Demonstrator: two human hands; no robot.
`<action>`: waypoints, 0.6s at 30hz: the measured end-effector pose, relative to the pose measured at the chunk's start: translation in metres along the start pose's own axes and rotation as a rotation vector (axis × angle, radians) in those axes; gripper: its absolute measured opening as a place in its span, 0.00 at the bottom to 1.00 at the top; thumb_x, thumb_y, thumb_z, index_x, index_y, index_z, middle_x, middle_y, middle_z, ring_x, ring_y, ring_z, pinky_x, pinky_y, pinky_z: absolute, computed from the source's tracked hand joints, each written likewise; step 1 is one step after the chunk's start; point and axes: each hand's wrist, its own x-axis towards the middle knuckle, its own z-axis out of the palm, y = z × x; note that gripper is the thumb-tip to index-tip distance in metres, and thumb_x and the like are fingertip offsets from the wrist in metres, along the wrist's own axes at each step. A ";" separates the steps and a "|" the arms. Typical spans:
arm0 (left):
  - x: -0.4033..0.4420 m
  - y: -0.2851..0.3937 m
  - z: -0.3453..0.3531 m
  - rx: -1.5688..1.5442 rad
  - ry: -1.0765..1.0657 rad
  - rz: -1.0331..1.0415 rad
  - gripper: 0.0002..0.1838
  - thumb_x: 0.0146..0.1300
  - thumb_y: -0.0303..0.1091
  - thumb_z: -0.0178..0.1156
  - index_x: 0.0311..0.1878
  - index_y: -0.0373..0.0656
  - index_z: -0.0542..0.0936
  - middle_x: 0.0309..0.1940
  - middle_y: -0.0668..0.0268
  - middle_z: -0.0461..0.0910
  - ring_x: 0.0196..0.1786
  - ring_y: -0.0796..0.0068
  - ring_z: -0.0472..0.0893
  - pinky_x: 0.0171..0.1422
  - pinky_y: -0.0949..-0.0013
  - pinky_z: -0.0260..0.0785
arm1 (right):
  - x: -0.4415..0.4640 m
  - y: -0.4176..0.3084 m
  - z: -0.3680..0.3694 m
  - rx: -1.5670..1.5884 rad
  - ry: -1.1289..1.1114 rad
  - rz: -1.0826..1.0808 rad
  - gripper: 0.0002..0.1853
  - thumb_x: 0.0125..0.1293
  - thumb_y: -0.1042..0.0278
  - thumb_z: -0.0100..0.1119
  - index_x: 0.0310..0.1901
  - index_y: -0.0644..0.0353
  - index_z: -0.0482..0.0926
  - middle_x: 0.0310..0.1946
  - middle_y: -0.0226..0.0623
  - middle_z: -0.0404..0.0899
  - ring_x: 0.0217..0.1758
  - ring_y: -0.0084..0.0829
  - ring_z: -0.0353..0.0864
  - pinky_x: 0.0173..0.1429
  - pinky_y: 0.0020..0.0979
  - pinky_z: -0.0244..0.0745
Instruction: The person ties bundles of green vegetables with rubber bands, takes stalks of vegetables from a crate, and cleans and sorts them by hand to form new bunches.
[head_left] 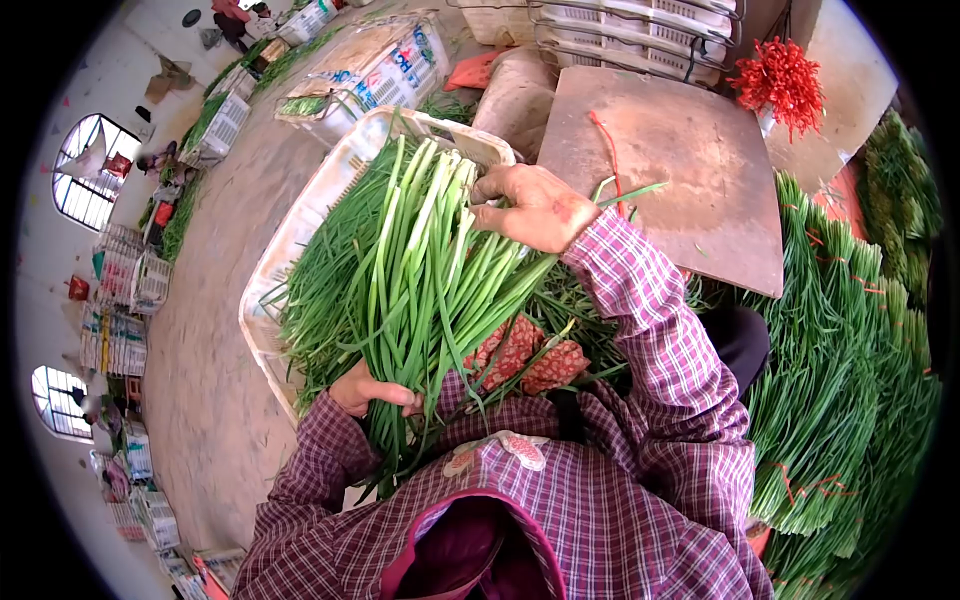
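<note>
My left hand is wrapped round the leafy lower part of a loose bunch of green chives. The pale stalk ends of the bunch point away from me. At those ends my right hand is closed, thumb and fingers pinching some stalks; its fingertips are partly hidden. Beneath the bunch, a white plastic crate holds more chives. Right of the crate lies a brown board with a red tie and a few loose leaves on it.
Tied bundles of chives are piled at my right. A cluster of red ties stands beyond the board. Stacked white crates are at the back, and a covered crate sits on the floor. Other people work far left.
</note>
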 end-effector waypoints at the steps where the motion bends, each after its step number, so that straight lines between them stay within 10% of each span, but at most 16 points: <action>1: 0.001 0.001 0.000 -0.006 -0.006 0.006 0.24 0.44 0.27 0.69 0.48 0.35 0.78 0.30 0.57 0.82 0.28 0.67 0.81 0.34 0.65 0.74 | -0.001 -0.001 -0.001 0.124 -0.040 0.044 0.17 0.61 0.55 0.58 0.42 0.61 0.84 0.35 0.54 0.82 0.44 0.48 0.82 0.53 0.43 0.74; 8: 0.000 0.000 -0.003 0.016 0.001 -0.011 0.25 0.44 0.28 0.70 0.49 0.35 0.77 0.29 0.56 0.81 0.27 0.67 0.80 0.33 0.64 0.74 | -0.003 0.015 -0.014 -0.147 0.352 0.100 0.15 0.64 0.58 0.61 0.45 0.60 0.82 0.33 0.47 0.85 0.37 0.42 0.86 0.46 0.39 0.81; 14: -0.008 -0.013 -0.020 -0.027 0.078 0.001 0.27 0.41 0.22 0.68 0.50 0.32 0.77 0.28 0.52 0.82 0.26 0.62 0.81 0.32 0.60 0.74 | -0.027 0.072 -0.083 -0.455 0.872 0.172 0.07 0.70 0.62 0.55 0.41 0.52 0.81 0.29 0.35 0.86 0.24 0.21 0.84 0.21 0.26 0.77; 18: -0.009 -0.008 -0.017 -0.005 0.097 0.009 0.26 0.43 0.23 0.70 0.49 0.33 0.77 0.29 0.53 0.82 0.27 0.63 0.81 0.31 0.63 0.74 | -0.042 0.061 -0.064 -0.813 0.564 0.233 0.11 0.69 0.55 0.56 0.48 0.47 0.81 0.25 0.31 0.83 0.15 0.21 0.73 0.17 0.26 0.70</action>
